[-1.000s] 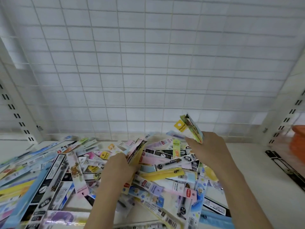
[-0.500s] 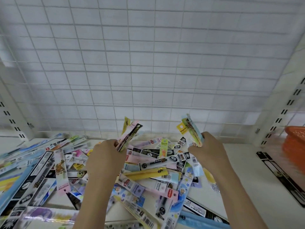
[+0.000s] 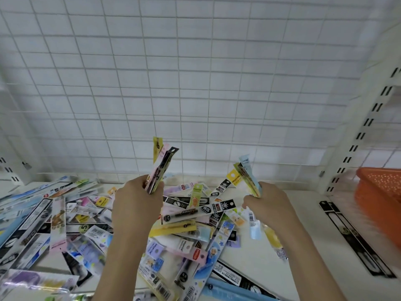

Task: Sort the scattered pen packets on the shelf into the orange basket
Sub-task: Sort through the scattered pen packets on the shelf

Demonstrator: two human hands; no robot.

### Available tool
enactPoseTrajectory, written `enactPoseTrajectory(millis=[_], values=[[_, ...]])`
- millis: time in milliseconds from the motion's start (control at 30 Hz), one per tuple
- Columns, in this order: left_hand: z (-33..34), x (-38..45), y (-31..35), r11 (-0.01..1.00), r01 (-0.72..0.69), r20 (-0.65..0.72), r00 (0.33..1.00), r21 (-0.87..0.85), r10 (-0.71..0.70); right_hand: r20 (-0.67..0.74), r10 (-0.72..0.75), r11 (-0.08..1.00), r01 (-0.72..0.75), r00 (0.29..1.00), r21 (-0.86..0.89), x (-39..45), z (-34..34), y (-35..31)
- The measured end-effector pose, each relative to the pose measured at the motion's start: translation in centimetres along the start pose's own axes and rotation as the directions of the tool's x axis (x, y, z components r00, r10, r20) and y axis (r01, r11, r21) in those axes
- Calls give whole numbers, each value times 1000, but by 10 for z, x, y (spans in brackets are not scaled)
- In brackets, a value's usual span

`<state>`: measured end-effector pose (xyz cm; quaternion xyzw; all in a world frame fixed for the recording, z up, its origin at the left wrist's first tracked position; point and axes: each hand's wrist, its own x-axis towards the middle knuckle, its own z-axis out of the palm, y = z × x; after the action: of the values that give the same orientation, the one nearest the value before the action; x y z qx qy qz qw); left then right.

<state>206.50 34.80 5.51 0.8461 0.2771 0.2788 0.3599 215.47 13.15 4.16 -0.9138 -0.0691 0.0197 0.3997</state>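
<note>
A heap of colourful pen packets point(image 3: 191, 216) lies scattered over the white shelf point(image 3: 271, 261). My left hand point(image 3: 135, 205) grips a bunch of packets point(image 3: 161, 166) that stands upright above the heap. My right hand point(image 3: 270, 205) grips a second bunch of packets point(image 3: 245, 174), tilted to the left, with its lower ends hanging below the hand. The orange basket point(image 3: 377, 196) stands on the shelf at the far right, partly cut off by the frame edge.
A white wire grid point(image 3: 195, 83) backs the shelf. A slotted white upright point(image 3: 364, 131) stands between the heap and the basket. A long black packet point(image 3: 355, 237) lies apart on the shelf near the basket. More packets cover the left side.
Both hands rose off the heap with their bunches. The left hand pulled its packets upright. The view swung right, and more of the orange basket shows.
</note>
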Motion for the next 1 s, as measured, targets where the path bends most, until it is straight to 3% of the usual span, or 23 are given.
enactPoseTrajectory(millis=[567, 733, 900, 1000], values=[[-33, 12, -29, 999, 35, -137, 990, -1, -34, 295, 17, 979, 44, 955, -199, 12, 71, -29], [-40, 21, -40, 999, 38, -149, 988, 10, -36, 253, 71, 961, 2, 965, -277, 10, 84, -33], [-41, 24, -45, 989, 4, -207, 978, 147, 26, 222, 72, 985, -34, 972, -169, 5, 77, -38], [-40, 27, -47, 988, -27, -171, 984, 153, 54, 198, 51, 991, -25, 979, -134, 3, 68, -42]])
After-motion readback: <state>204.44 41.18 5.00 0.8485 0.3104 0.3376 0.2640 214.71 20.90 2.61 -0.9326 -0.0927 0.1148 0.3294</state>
